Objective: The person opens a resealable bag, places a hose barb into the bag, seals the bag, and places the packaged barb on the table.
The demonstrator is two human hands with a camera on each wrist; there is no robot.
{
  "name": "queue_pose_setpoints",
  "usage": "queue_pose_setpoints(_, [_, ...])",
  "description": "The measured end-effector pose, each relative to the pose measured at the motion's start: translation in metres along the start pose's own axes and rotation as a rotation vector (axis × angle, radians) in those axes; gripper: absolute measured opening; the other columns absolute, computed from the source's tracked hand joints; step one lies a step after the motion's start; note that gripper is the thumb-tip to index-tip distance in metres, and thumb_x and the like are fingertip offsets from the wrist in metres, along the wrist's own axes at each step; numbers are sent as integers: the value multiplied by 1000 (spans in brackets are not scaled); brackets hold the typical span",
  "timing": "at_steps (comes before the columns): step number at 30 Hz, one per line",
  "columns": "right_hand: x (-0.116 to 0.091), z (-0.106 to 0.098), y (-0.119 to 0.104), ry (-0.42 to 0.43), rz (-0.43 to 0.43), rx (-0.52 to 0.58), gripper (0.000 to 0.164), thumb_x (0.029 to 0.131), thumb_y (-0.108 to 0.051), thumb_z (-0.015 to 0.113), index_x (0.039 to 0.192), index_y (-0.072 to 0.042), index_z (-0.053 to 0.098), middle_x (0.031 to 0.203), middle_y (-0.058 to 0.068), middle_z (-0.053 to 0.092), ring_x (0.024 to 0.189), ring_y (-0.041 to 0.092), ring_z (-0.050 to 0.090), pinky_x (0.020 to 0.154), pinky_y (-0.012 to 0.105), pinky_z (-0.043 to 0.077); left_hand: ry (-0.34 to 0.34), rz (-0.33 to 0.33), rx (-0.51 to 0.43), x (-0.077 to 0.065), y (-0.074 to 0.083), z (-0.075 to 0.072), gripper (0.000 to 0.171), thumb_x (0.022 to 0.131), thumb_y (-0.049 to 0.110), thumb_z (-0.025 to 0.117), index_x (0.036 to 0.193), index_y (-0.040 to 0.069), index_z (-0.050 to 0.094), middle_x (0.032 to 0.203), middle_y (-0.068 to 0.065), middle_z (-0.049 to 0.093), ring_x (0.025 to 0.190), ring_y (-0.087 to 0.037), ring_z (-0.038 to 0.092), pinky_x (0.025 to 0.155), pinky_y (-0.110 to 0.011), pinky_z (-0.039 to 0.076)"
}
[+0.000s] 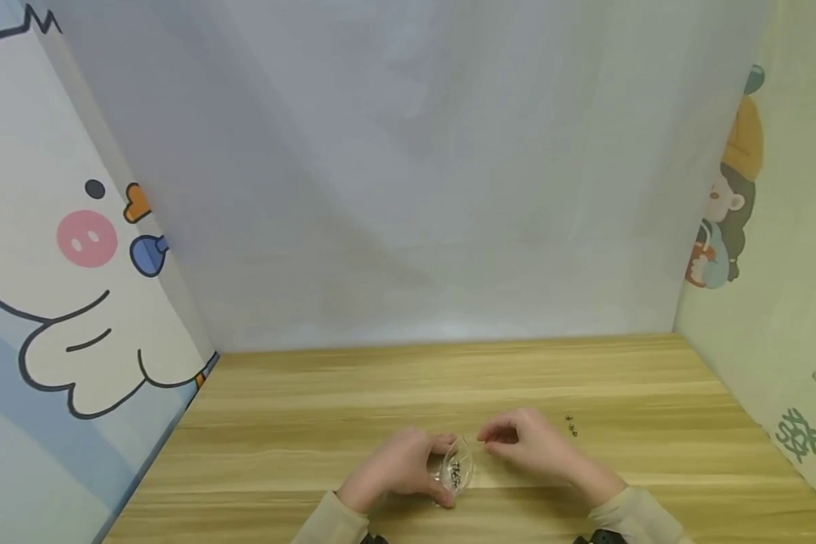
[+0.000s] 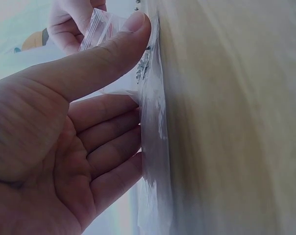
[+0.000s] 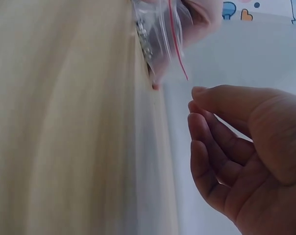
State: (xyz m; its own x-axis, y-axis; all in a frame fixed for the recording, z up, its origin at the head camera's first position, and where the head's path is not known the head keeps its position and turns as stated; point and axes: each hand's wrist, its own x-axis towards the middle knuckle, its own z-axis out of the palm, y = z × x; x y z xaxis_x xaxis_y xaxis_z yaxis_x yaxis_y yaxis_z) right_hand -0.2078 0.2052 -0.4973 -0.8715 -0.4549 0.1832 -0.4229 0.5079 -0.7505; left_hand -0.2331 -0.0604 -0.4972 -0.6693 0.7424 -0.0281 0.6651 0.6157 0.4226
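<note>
My left hand [image 1: 403,462] holds a clear zip bag [image 2: 155,132] at its mouth, thumb and fingers spreading the opening. Inside the bag lies a small heap of metal screws [image 1: 455,474], dark in the head view and silvery in the wrist views. A red line [image 3: 174,34] runs along the bag's mouth in the right wrist view. Just right of the opening is my right hand [image 1: 527,442], its fingers loosely bent and the thumb tip near the index fingertip. Nothing shows between those fingertips.
A few loose screws [image 1: 571,425] lie on the wooden table [image 1: 299,400], beyond the right hand. A pale curtain [image 1: 415,189] hangs behind the table. Printed panels stand at the left [image 1: 34,227] and right [image 1: 755,340].
</note>
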Motion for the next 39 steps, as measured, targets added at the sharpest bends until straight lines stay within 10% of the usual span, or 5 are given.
queue_pose_setpoints(20, [-59, -65, 46, 34, 113, -32, 14, 97, -8, 78, 109, -1, 80, 104, 5, 79, 89, 5, 70, 76, 27, 61, -7, -11, -26, 0, 5, 0, 78, 65, 38, 103, 134, 15, 75, 144, 4, 66, 133, -19, 62, 114, -31, 46])
queue_pose_setpoints(39, [-74, -66, 50, -6, 130, -101, 12, 93, -15, 83, 104, -10, 80, 94, -11, 75, 83, 1, 66, 73, 25, 58, -7, -10, -45, -2, 4, -4, 78, 66, 36, 103, 134, 12, 75, 144, 3, 66, 134, -18, 61, 115, -31, 46])
